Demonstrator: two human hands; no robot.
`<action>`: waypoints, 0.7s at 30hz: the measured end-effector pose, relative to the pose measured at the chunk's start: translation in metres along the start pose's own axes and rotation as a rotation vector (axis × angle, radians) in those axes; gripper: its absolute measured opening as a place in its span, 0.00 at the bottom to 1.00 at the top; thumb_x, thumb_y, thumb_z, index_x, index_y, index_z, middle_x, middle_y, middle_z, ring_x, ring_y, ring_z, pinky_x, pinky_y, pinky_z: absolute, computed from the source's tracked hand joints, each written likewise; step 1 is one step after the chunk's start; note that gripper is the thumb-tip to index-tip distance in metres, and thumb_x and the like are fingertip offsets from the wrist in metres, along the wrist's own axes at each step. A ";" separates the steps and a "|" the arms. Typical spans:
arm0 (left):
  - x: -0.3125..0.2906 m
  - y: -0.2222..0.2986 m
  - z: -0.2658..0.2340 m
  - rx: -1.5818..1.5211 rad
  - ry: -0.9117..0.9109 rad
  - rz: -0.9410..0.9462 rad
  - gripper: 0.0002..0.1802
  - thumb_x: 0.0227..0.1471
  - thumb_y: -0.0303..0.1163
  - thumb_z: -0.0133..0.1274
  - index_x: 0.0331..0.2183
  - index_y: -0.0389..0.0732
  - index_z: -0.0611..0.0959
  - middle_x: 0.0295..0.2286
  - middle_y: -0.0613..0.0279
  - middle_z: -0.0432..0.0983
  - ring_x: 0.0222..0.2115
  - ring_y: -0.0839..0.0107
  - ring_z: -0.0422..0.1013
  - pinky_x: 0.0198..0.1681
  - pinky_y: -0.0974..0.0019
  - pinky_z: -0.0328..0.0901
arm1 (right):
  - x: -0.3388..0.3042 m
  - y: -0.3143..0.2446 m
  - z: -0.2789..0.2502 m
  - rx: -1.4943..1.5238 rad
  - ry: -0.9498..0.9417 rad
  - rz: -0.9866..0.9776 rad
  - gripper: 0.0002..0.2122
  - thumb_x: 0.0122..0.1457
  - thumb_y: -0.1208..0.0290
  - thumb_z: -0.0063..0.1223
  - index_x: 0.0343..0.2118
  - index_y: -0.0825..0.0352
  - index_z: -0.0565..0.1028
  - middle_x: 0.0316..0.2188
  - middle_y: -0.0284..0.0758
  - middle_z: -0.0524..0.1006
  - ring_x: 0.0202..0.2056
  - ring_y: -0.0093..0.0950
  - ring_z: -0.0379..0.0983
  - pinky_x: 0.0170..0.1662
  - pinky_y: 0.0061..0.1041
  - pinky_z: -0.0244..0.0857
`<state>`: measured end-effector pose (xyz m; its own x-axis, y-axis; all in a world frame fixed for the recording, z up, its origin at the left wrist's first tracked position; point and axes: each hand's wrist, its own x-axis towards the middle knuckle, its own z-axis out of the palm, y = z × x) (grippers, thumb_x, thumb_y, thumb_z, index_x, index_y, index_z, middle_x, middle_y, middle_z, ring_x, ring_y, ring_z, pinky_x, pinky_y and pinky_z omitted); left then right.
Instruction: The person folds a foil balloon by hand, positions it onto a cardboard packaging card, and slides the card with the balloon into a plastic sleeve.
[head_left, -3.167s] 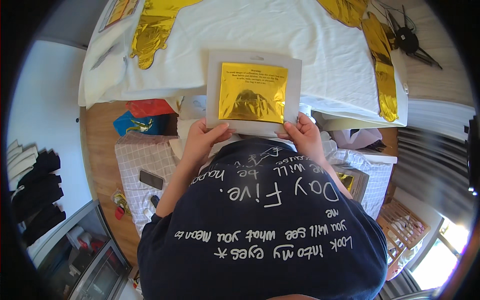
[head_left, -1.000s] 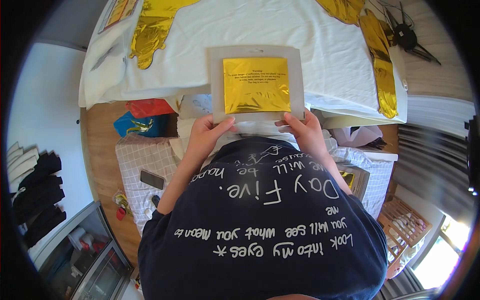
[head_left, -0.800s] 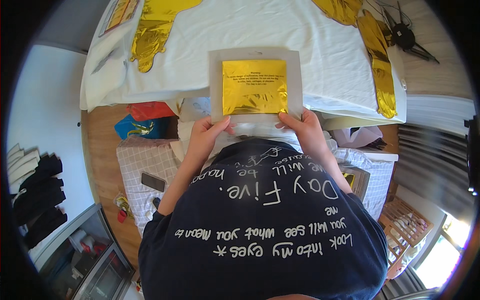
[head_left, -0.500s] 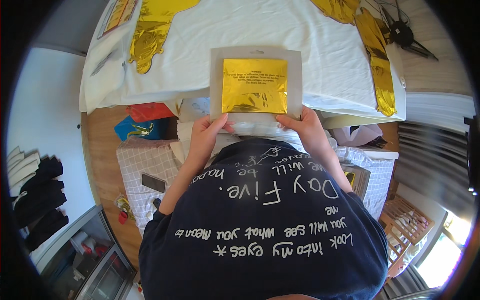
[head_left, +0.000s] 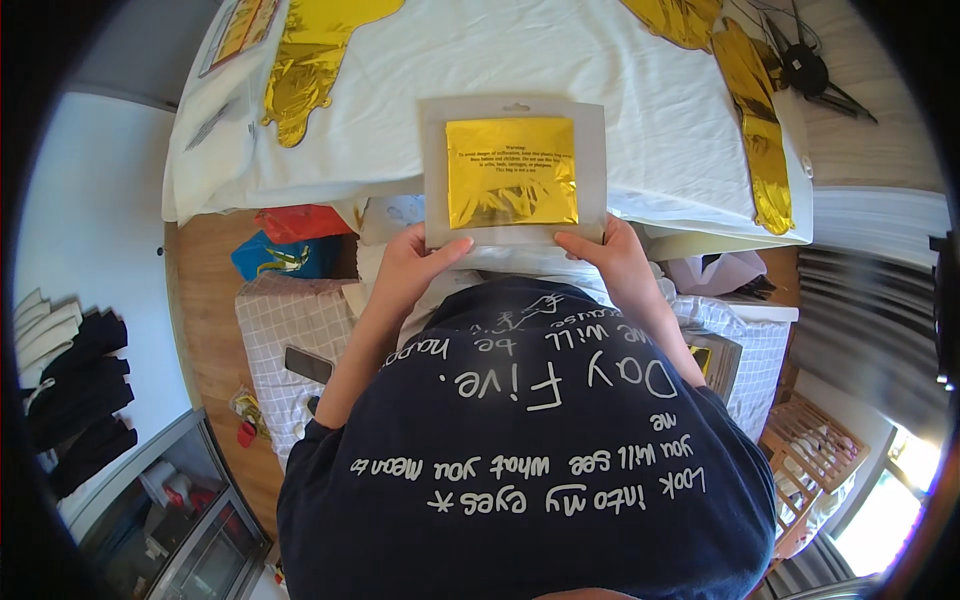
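Note:
A flat, pale grey plastic packet (head_left: 590, 170) with a folded gold foil sheet (head_left: 512, 185) inside is held up before my chest, its hang hole at the far edge. My left hand (head_left: 410, 268) grips the near left corner, thumb lying on top. At the near right corner my right hand (head_left: 612, 258) pinches the packet the same way. Behind the packet, the white-covered table (head_left: 480, 50) carries a gold foil balloon (head_left: 300, 75) on the left. Another gold foil piece (head_left: 752, 130) hangs toward the right edge.
A black stand-like object (head_left: 805, 70) lies at the far right. Near my left forearm a phone (head_left: 308, 365) rests on checked cloth (head_left: 265, 320). Red and blue bags (head_left: 285, 255) are under the table's left side. A wooden rack (head_left: 815, 450) stands at lower right.
My left thumb has slid further onto the packet's near edge and now lies straighter. The packet has shifted very slightly to the right. My right hand keeps its grip.

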<state>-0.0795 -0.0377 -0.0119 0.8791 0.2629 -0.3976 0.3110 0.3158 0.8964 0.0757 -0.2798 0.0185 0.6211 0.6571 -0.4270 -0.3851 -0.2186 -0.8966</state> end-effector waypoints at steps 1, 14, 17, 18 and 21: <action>0.003 -0.002 -0.004 0.001 0.000 0.001 0.17 0.56 0.32 0.63 0.45 0.33 0.84 0.38 0.60 0.83 0.36 0.75 0.77 0.45 0.70 0.70 | 0.000 -0.001 0.000 0.000 0.000 -0.001 0.14 0.61 0.73 0.61 0.49 0.72 0.77 0.38 0.31 0.81 0.38 0.16 0.72 0.43 0.19 0.66; 0.023 0.032 0.015 0.127 0.065 -0.012 0.19 0.57 0.48 0.61 0.35 0.40 0.85 0.30 0.67 0.82 0.32 0.79 0.75 0.34 0.71 0.63 | 0.002 -0.012 -0.014 0.183 0.041 -0.189 0.29 0.58 0.75 0.65 0.61 0.73 0.65 0.47 0.36 0.79 0.43 0.22 0.74 0.46 0.26 0.70; 0.029 0.043 0.003 0.395 0.047 0.078 0.16 0.57 0.44 0.63 0.35 0.39 0.83 0.29 0.68 0.81 0.31 0.79 0.75 0.33 0.70 0.65 | -0.001 -0.018 -0.023 0.138 0.156 -0.263 0.36 0.56 0.74 0.68 0.65 0.72 0.60 0.45 0.36 0.78 0.44 0.25 0.74 0.45 0.26 0.71; 0.032 0.046 0.000 0.596 0.053 0.142 0.14 0.58 0.40 0.64 0.35 0.39 0.82 0.28 0.68 0.81 0.32 0.79 0.75 0.33 0.69 0.66 | -0.004 -0.024 -0.023 -0.143 0.318 -0.286 0.37 0.55 0.73 0.69 0.66 0.71 0.60 0.45 0.37 0.77 0.45 0.26 0.73 0.46 0.27 0.70; 0.028 0.078 0.008 0.909 0.169 0.122 0.13 0.53 0.35 0.67 0.34 0.38 0.82 0.28 0.63 0.82 0.30 0.75 0.77 0.32 0.68 0.69 | -0.006 -0.022 -0.025 -0.660 0.626 -0.437 0.38 0.53 0.73 0.70 0.66 0.69 0.61 0.46 0.38 0.75 0.45 0.29 0.71 0.45 0.28 0.69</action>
<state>-0.0277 -0.0129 0.0486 0.8822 0.3992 -0.2498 0.4461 -0.5388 0.7146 0.0977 -0.2966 0.0382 0.9370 0.3200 0.1400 0.2994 -0.5295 -0.7937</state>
